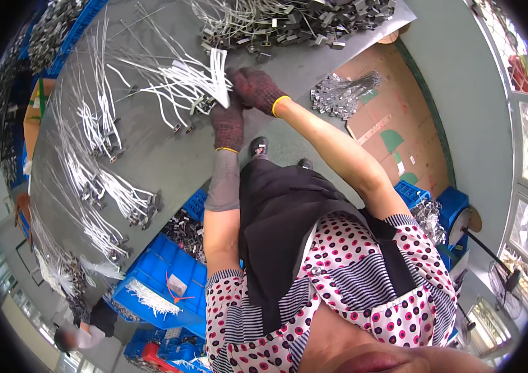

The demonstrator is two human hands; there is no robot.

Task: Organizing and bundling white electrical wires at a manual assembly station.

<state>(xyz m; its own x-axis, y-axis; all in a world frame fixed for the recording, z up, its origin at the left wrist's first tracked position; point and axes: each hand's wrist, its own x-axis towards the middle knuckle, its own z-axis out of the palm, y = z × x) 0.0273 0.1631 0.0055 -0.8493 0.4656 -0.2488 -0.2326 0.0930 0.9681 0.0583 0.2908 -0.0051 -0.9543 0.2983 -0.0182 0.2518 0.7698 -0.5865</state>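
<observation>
Both my hands wear dark red-and-black knit gloves with yellow cuffs and meet at the edge of the grey table (pixel 171 152). My left hand (pixel 228 127), below a grey oversleeve, is closed at the base of a bundle of white-sleeved wires (pixel 199 82). The wires fan out to the left, with thin bare ends and small dark metal parts (pixel 203 104) beside the glove. Close against it, my right hand (pixel 256 91) is curled with its fingers bent inward. Whatever lies between the right fingers is hidden by the glove.
More white-sleeved wire bundles (pixel 130 193) lie along the table's left side. A heap of dark metal parts with wires (pixel 301 25) covers the far end. Silvery wired parts (pixel 345 93) rest on cardboard (pixel 413 118) at right. Blue bins (pixel 164 267) stand lower left; another person (pixel 87 336) is beyond.
</observation>
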